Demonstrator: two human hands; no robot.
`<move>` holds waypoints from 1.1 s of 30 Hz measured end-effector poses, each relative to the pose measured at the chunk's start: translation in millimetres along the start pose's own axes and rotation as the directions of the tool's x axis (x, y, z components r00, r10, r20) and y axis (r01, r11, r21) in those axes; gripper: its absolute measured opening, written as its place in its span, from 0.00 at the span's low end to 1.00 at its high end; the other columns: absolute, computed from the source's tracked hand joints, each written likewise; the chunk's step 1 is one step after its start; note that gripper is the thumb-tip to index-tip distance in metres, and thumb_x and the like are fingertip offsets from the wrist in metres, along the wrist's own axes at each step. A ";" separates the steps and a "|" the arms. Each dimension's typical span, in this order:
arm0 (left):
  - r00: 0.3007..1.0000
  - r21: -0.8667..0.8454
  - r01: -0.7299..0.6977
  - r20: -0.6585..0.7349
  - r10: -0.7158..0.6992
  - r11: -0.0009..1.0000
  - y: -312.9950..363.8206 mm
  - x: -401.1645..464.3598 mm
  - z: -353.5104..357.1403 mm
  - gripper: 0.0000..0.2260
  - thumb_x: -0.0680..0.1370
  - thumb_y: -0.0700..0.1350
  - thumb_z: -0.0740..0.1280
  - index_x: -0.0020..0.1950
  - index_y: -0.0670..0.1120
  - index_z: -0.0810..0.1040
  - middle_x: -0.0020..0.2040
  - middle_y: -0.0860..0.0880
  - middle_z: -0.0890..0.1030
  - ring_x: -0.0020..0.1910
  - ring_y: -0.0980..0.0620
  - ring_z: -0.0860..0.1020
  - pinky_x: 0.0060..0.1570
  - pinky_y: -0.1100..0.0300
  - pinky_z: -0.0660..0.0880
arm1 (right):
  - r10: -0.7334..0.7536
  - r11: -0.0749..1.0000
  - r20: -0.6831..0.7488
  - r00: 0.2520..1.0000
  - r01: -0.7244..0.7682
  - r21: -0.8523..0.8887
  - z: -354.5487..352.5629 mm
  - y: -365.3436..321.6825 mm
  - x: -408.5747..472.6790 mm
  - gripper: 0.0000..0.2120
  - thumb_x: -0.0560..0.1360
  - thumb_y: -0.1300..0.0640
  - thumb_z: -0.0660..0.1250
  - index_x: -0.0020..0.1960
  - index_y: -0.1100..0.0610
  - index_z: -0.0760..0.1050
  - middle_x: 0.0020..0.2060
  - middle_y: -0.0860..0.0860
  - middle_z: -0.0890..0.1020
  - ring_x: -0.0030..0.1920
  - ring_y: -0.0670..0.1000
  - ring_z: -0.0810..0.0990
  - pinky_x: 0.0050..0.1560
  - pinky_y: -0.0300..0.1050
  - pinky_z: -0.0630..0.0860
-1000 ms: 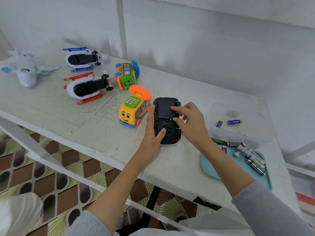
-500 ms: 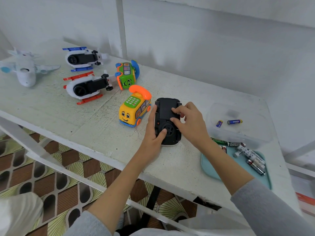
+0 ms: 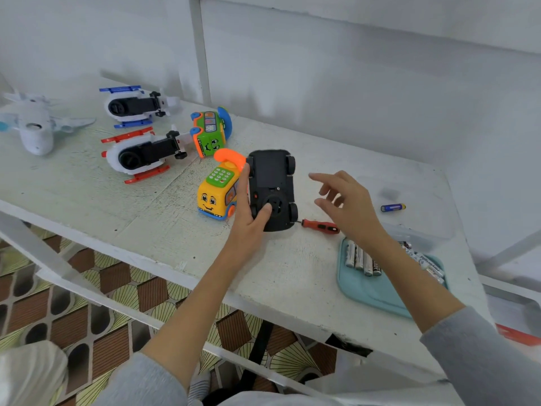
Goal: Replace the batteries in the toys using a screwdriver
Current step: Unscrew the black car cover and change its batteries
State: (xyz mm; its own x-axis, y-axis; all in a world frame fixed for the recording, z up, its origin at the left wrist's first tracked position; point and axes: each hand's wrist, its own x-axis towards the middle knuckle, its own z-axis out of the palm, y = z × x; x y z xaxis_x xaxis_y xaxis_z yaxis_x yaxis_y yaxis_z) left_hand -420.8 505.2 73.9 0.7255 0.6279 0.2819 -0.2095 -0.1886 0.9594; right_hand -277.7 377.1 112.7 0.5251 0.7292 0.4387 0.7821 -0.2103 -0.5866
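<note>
Head view: black toy car [image 3: 272, 189] is held underside-up by the left hand [image 3: 248, 212], thumb pressed on the round part of the base, the other fingers wrapped round its left side; the car sits near the middle of the table [image 3: 146, 218], just beside the yellow phone bus [image 3: 218, 190]. The battery cover appears closed, a small screw seen at its near edge. Right hand [image 3: 348, 206] hovers apart from the car, fingers spread and loose, nothing pinched. Red-handled screwdriver [image 3: 320, 227] lies on the table between the car and the teal tray [image 3: 371, 294], tip touching or just beside the car's near right wheel. Judged step: the screwdriver is to be picked up and the cover screw worked. The handle should be gripped well back, the tip seated square in the screw before turning, and the car kept pinned flat by the left hand so it is not rolled on its wheels. Fresh batteries [image 3: 363, 260] lie in the tray toward the right front edge; one loose blue battery [image 3: 393, 207] sits in the clear box [image 3: 424, 230] behind it.
</note>
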 end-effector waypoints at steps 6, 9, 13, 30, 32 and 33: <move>0.999 -0.080 -0.039 -0.005 0.038 0.996 18.0 23.3 -10.8 0.32 0.80 0.35 0.58 0.72 0.64 0.49 0.76 0.51 0.57 0.73 0.48 0.64 0.69 0.46 0.68 | 0.140 0.979 0.375 0.916 -0.070 -0.194 6.4 14.1 -7.8 0.18 0.71 0.66 0.70 0.60 0.56 0.77 0.51 0.54 0.78 0.48 0.50 0.75 0.49 0.36 0.70; 0.998 -0.100 -0.063 -0.004 0.063 0.993 21.1 25.6 -13.4 0.31 0.81 0.30 0.55 0.74 0.58 0.48 0.77 0.48 0.57 0.71 0.47 0.67 0.64 0.57 0.73 | 0.180 0.951 0.421 0.889 -0.049 -0.305 16.7 19.8 -12.8 0.19 0.73 0.65 0.68 0.63 0.56 0.74 0.54 0.54 0.77 0.55 0.52 0.71 0.50 0.35 0.63; 0.998 -0.105 -0.068 -0.023 0.066 0.992 18.6 22.3 -14.4 0.32 0.80 0.29 0.55 0.74 0.58 0.48 0.76 0.50 0.57 0.71 0.48 0.67 0.62 0.60 0.74 | 0.166 0.966 0.364 0.917 -0.076 -0.249 21.6 21.9 -17.7 0.18 0.72 0.68 0.66 0.61 0.58 0.75 0.50 0.55 0.78 0.52 0.55 0.72 0.45 0.35 0.61; 0.992 0.004 -0.113 0.056 0.113 0.994 -14.6 15.7 24.1 0.30 0.78 0.39 0.59 0.72 0.62 0.50 0.73 0.65 0.59 0.72 0.60 0.63 0.71 0.54 0.66 | 0.151 0.988 -0.148 0.977 -0.152 0.001 -53.1 13.7 -45.3 0.12 0.69 0.71 0.67 0.48 0.58 0.80 0.42 0.51 0.78 0.38 0.48 0.76 0.41 0.30 0.70; 0.991 0.024 -0.093 0.104 0.090 0.995 -24.5 13.2 27.2 0.30 0.77 0.39 0.59 0.72 0.62 0.50 0.67 0.75 0.62 0.70 0.63 0.65 0.70 0.50 0.66 | 0.157 0.988 -0.166 0.974 -0.156 0.018 -54.6 13.4 -48.5 0.12 0.69 0.71 0.67 0.47 0.59 0.81 0.42 0.51 0.78 0.39 0.49 0.77 0.41 0.33 0.71; 0.991 0.040 -0.083 0.109 0.078 0.996 -27.8 12.9 28.3 0.31 0.77 0.39 0.59 0.73 0.61 0.50 0.66 0.76 0.63 0.69 0.64 0.66 0.70 0.50 0.67 | 0.150 0.989 -0.169 0.974 -0.148 0.019 -54.1 12.5 -49.4 0.12 0.69 0.71 0.67 0.47 0.58 0.81 0.42 0.51 0.78 0.39 0.49 0.77 0.41 0.32 0.71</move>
State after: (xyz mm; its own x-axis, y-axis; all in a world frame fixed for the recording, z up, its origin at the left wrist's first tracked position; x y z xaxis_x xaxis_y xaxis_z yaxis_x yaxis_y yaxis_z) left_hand -387.1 497.2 50.6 0.7741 0.5250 0.3538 -0.2429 -0.2698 0.9318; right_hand -275.6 303.3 120.5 0.6853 0.5686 0.4550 0.6890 -0.3039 -0.6580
